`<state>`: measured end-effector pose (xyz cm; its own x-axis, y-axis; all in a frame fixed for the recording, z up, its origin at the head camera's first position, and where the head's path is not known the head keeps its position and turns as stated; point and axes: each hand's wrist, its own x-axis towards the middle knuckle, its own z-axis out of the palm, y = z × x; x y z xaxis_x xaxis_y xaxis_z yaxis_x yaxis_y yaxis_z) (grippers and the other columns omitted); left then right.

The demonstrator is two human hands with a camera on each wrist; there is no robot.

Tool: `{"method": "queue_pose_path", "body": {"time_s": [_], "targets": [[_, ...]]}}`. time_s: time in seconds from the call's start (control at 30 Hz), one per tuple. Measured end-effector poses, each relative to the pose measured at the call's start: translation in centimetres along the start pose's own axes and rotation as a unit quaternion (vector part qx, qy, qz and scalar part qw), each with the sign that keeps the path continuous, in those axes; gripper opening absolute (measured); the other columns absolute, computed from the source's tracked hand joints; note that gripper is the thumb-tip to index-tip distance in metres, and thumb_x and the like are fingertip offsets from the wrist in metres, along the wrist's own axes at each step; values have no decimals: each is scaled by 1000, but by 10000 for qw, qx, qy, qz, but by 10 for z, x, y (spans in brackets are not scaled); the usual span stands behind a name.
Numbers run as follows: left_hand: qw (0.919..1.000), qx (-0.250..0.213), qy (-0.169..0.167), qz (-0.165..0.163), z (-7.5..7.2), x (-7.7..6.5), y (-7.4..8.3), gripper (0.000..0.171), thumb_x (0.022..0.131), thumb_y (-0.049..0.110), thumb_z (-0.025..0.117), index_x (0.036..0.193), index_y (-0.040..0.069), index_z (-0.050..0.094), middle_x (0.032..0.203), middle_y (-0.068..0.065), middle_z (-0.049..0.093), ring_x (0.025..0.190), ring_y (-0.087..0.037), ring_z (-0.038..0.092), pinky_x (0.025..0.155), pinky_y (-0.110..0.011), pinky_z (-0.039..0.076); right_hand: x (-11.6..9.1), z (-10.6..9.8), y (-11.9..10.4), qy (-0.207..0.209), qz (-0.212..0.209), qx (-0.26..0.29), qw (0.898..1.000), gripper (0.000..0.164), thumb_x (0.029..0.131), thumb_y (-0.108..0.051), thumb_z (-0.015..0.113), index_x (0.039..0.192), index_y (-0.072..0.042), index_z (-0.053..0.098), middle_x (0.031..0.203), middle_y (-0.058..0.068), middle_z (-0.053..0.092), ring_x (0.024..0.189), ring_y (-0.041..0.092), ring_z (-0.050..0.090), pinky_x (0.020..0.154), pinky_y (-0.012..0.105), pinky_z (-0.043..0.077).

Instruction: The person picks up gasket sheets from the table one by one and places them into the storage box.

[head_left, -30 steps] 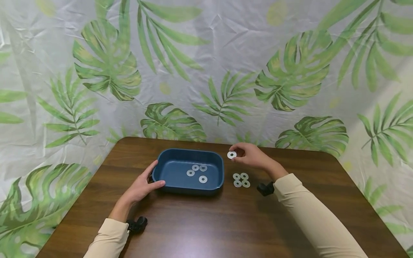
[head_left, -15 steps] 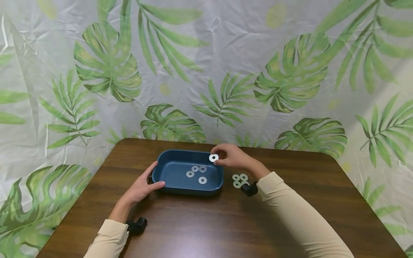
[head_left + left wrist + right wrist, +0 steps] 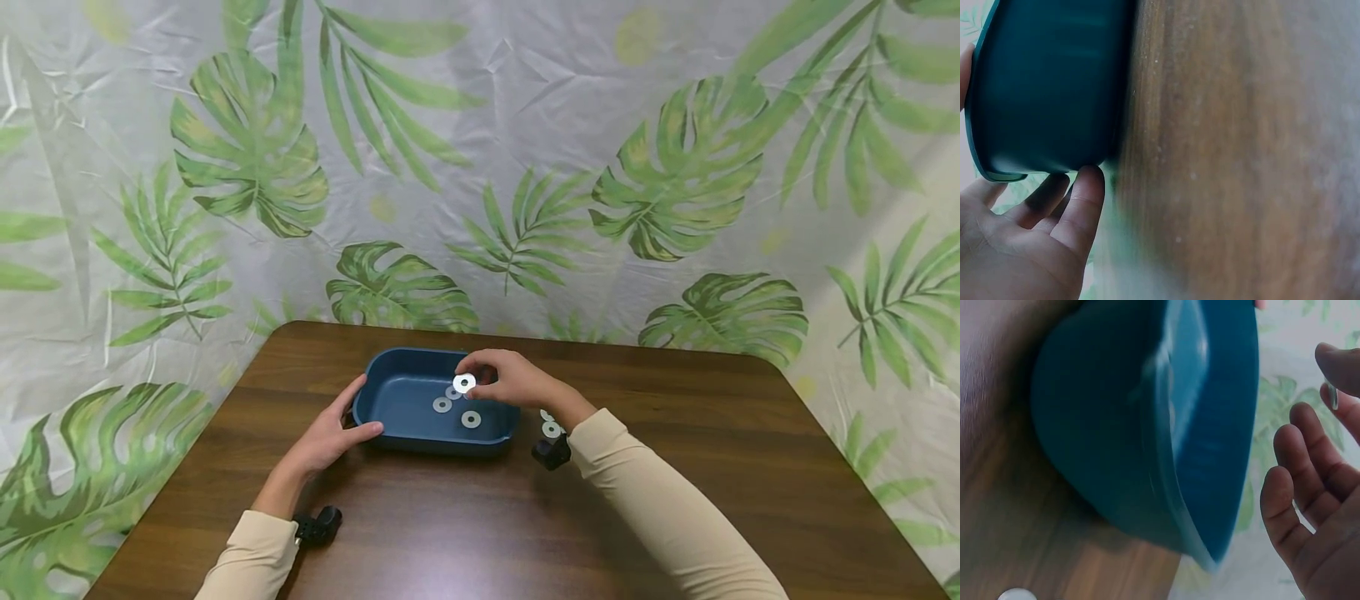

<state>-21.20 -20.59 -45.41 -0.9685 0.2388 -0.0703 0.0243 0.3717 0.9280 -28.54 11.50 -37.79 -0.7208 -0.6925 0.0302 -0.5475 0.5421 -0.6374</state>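
Observation:
My left hand (image 3: pixel 327 433) holds the left end of a blue rectangular dish (image 3: pixel 405 432), its thumb at the near rim. In the left wrist view, the fingertips press on the end wall of the dish. Over the dish's right half, my right hand (image 3: pixel 513 382) pinches a flat metal washer (image 3: pixel 464 383) between thumb and index finger. The right wrist view shows this washer edge-on, the other fingers loosely bent. Several similar washers lie on the dish floor, such as one washer (image 3: pixel 471 419) near the front; the pinched washer and hand cover part of them.
Right of the dish, more washers (image 3: pixel 552 429) lie on the brown wooden table (image 3: pixel 450 533), partly hidden by my right wrist and its black camera (image 3: pixel 551 452). A leaf-patterned cloth (image 3: pixel 525 125) hangs behind the table.
My right hand has carried the pinched washer leftward, from beside the dish across its right rim to over its inside. The left hand and the dish stay in place.

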Motion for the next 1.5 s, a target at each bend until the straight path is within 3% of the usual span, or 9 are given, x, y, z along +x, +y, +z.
{"method": "queue_pose_path", "body": {"time_s": [0.53,1.03,1.13,1.3,1.5], "targets": [[10000,28,-7,15,0,2,-3,91,93,24,70,161,14,11,167,-22,7,151,-49,14,118,-62,22,6,14,-4,-166,96,302,9994,34,90,-17,73,124,-15,67,108,4,69,88,10,61,81,24,51],[10000,62,45,54,0,4,-4,91,92,24,70,161,13,13,166,-24,11,150,-48,18,118,-60,24,6,14,-2,-168,51,410,9990,34,90,-15,73,123,-13,67,107,5,70,86,10,62,78,24,51],[10000,58,29,38,0,4,-4,91,92,24,70,161,14,12,166,-23,10,151,-47,17,118,-61,23,6,15,-1,-172,43,448,9988,39,91,-15,72,129,-12,63,115,10,69,94,17,65,82,28,54],[10000,2,24,34,1,4,-4,91,92,24,70,161,13,12,166,-23,10,151,-47,17,119,-60,22,4,16,1,-160,166,420,9989,57,94,-19,69,147,-14,47,138,16,57,118,33,61,98,45,51],[10000,-8,26,26,0,4,-4,91,93,24,70,161,14,11,167,-22,8,151,-47,15,119,-61,21,-2,13,6,8,256,192,9995,57,96,-20,67,148,-12,45,139,18,55,120,33,59,102,53,47]]}}
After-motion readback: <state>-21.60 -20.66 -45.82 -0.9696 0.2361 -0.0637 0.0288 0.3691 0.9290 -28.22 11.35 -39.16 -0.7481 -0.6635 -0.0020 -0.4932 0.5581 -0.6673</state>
